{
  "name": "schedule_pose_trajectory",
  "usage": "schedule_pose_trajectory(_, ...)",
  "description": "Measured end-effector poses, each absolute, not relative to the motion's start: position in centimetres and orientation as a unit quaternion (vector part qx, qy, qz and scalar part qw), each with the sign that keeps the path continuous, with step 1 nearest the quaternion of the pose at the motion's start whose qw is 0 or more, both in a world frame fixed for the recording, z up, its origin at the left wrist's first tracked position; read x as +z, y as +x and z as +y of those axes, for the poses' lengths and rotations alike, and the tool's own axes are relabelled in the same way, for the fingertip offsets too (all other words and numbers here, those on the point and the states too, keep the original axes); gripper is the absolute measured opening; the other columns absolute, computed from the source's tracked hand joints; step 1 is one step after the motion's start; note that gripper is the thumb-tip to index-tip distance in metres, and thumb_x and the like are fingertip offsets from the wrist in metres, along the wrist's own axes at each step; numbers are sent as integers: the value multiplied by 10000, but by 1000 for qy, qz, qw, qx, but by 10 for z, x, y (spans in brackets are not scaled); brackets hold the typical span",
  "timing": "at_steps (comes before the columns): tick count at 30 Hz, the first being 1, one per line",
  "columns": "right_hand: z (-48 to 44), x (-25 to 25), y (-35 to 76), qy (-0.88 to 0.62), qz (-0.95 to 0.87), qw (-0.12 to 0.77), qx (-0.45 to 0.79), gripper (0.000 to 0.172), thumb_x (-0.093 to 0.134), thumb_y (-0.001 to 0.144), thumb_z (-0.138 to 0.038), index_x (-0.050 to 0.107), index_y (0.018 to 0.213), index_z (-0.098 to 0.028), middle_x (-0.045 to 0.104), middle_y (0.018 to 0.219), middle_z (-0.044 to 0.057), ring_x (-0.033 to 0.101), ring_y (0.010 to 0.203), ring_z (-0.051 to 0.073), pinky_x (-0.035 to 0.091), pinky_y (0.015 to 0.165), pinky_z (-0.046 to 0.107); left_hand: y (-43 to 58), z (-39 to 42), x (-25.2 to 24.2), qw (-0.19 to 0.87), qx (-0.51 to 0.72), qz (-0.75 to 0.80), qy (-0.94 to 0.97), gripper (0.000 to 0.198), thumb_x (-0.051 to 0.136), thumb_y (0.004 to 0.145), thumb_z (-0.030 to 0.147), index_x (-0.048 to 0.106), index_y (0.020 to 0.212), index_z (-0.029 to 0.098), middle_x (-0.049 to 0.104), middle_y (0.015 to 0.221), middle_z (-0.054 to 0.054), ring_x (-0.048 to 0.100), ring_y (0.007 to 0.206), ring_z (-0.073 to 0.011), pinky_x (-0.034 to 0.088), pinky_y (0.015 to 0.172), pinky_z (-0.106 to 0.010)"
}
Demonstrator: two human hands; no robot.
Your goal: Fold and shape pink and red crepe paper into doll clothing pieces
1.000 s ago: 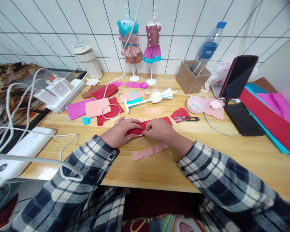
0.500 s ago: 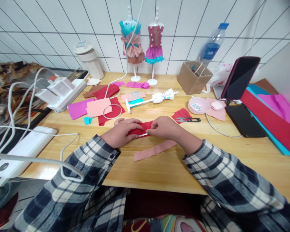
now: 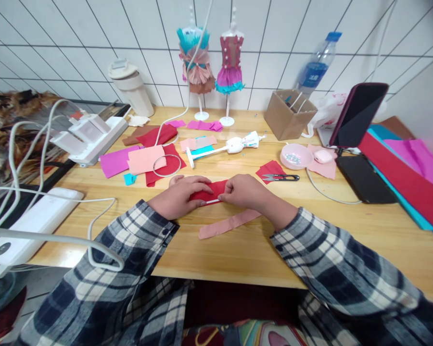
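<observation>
A red strip of fabric [image 3: 212, 190] lies on the wooden table [image 3: 310, 230] between my two hands. My left hand [image 3: 182, 196] presses on its left end with fingers curled over it. My right hand [image 3: 246, 191] pinches its right end, and a thin white edge shows under the strip. Just below them lies a loose pink strip [image 3: 228, 224], untouched. Both sleeves are dark plaid.
Small scissors [image 3: 280, 178] rest on a red scrap to the right, beside a pink dish [image 3: 294, 156]. A doll torso on a stand [image 3: 234, 144] lies on its side behind. Two dressed mini mannequins [image 3: 212, 67], a cardboard box [image 3: 287, 115], phones, fabric sheets and white cables surround.
My right hand has shifted slightly right along the red strip, and the strip now looks shorter and narrower between my hands. The view has barely moved.
</observation>
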State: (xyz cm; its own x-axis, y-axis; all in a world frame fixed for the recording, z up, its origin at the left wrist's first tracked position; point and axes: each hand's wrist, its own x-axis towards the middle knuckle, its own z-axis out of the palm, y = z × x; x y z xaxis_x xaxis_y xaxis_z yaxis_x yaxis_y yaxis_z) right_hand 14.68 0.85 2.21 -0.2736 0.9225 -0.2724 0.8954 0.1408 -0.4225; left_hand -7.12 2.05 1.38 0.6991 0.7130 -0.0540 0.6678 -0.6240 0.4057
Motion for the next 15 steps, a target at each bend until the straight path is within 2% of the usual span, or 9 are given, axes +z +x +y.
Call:
schedule_pose_trajectory(4, 6, 19, 145, -601, -767, 23, 221, 224, 596, 771, -398, 689, 647, -237, 708, 722, -9, 584, 651, 142, 303, 515, 263, -72, 20, 13, 193, 65, 379, 903, 300, 582, 844, 314, 624, 1140, 283, 563, 1339, -60, 527, 1188, -263, 265, 1010, -495)
schedule_pose_trajectory(8, 5, 21, 144, -601, -773, 2, 202, 256, 587, 790, -444, 711, 715, -233, 724, 786, 19, 614, 706, 164, 316, 531, 266, -69, 16, 20, 148, 121, 367, 910, 231, 584, 850, 373, 668, 1023, 245, 569, 1281, -86, 490, 1194, -284, 309, 991, -495)
schedule_pose_trajectory(11, 5, 24, 145, -602, -773, -16, 199, 328, 578, 794, -515, 716, 746, -221, 727, 808, 40, 629, 722, 180, 329, 532, 264, -64, 9, 25, 109, 161, 337, 921, 258, 538, 880, 423, 683, 960, 225, 604, 1194, -94, 519, 1122, -273, 349, 970, -473)
schedule_pose_trajectory(13, 5, 25, 146, -603, -773, -21, 195, 369, 560, 802, -540, 721, 779, -208, 729, 829, 57, 637, 732, 191, 343, 535, 264, -62, 1, 22, 100, 131, 299, 940, 329, 521, 887, 443, 657, 1099, 230, 597, 1249, -100, 515, 1150, -277, 354, 991, -464)
schedule_pose_trajectory(15, 5, 26, 148, -604, -773, -20, 190, 395, 543, 814, -546, 723, 805, -195, 729, 852, 74, 643, 751, 200, 359, 548, 267, -62, -8, 14, 85, 72, 289, 951, 557, 498, 892, 475, 479, 1370, 190, 468, 1440, -133, 394, 1320, -308, 313, 1060, -470)
